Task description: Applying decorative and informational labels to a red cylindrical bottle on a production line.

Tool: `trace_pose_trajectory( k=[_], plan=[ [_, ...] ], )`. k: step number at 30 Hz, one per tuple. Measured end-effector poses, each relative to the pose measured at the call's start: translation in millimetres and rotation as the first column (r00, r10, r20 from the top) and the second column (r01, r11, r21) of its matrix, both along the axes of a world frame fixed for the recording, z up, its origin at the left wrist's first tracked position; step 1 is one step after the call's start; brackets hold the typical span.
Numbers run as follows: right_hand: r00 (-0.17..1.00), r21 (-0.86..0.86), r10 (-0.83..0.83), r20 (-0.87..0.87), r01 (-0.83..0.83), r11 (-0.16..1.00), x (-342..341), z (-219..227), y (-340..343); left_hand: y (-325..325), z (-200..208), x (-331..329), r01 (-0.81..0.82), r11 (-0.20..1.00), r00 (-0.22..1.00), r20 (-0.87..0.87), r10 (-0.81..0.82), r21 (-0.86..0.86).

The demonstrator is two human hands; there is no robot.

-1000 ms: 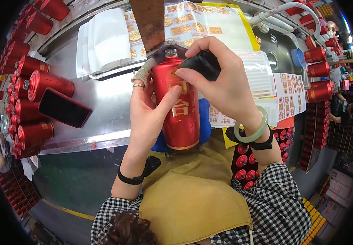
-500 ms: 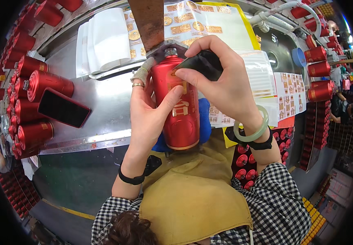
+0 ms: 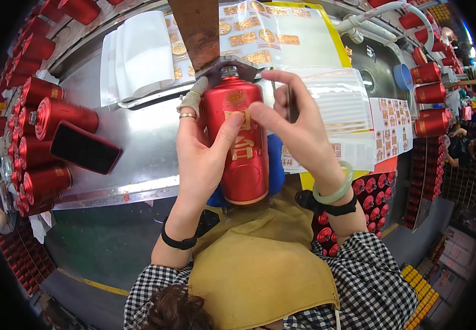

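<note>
A red bottle (image 3: 243, 165) with gold characters lies neck-away over the edge of the metal table (image 3: 133, 148), its cap against a rusty brown bracket (image 3: 196, 30). My left hand (image 3: 199, 154) grips its left side, thumb laid across the front. My right hand (image 3: 298, 132) presses its thumb on the bottle's upper front, fingers stretched out. A thin black pad (image 3: 290, 104) shows edge-on between those fingers. A blue cushion (image 3: 275, 165) sits under the bottle.
Sheets of gold labels (image 3: 260, 33) and a white stack (image 3: 139, 55) lie at the back. A black phone (image 3: 84, 147) rests left, beside rows of red bottles (image 3: 51, 115). More red bottles (image 3: 430, 93) stand right, and sticker sheets (image 3: 392, 121).
My right hand has slid down from the bottle's shoulder and opened its fingers; the black pad, held flat before, now shows only edge-on. The left hand keeps its grip.
</note>
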State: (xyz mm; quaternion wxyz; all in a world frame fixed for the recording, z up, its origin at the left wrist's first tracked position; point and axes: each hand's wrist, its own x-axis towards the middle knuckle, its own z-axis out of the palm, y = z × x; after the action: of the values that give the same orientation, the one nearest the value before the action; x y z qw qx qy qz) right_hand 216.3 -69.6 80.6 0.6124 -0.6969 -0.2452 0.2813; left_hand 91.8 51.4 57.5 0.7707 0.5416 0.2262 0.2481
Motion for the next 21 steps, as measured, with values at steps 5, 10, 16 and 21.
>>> trace_pose_trajectory(
  k=[5,10,16,21],
  plan=[
    [0.990,0.019,-0.004,-0.141,0.007,1.000,-10,-18,-1,-1,2,1,0.006,1.000,0.999,0.032,-0.005,-0.025],
    [0.986,0.014,-0.015,-0.168,0.018,1.000,-13,-11,3,-1,1,0,0.003,1.000,0.999,0.042,-0.002,-0.025],
    [0.985,0.021,-0.033,-0.170,0.037,0.999,-12,-14,4,0,3,-1,0.025,0.998,0.999,0.023,-0.026,0.050],
    [0.987,-0.033,-0.063,-0.146,0.059,0.998,-12,-14,8,0,2,-3,0.006,0.988,0.999,0.046,0.002,-0.154]
  ],
)
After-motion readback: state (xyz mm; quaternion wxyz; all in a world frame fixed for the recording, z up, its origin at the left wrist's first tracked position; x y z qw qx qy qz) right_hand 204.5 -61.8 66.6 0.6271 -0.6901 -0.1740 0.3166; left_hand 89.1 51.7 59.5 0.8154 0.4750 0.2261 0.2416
